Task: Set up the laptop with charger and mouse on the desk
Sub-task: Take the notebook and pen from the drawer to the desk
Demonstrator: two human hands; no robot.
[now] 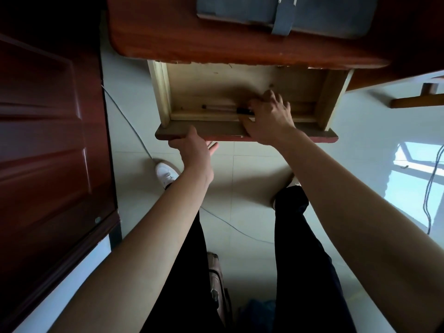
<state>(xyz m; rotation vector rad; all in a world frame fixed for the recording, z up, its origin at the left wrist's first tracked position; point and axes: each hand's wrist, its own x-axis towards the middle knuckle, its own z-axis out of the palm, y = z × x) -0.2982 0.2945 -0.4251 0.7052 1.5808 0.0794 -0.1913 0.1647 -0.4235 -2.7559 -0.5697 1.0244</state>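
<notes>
A reddish-brown desk (192,44) carries a grey laptop bag (324,15) with a grey strap at the top edge of the view. Below the desk top a pale wooden drawer (216,85) stands pulled out. My left hand (194,147) grips the drawer front (300,137) from below, thumb on its top edge. My right hand (269,116) reaches into the drawer, palm down with fingers spread, over the end of a black pen (242,111). A light pen (221,107) lies beside it. No laptop, charger or mouse shows outside the bag.
A dark red door (48,140) stands close on the left. A thin cable (129,121) runs across the tiled floor past my white shoe (165,174). More cables (432,183) hang at the right. A brown bag (216,280) sits between my legs. A wooden frame (418,102) lies right of the drawer.
</notes>
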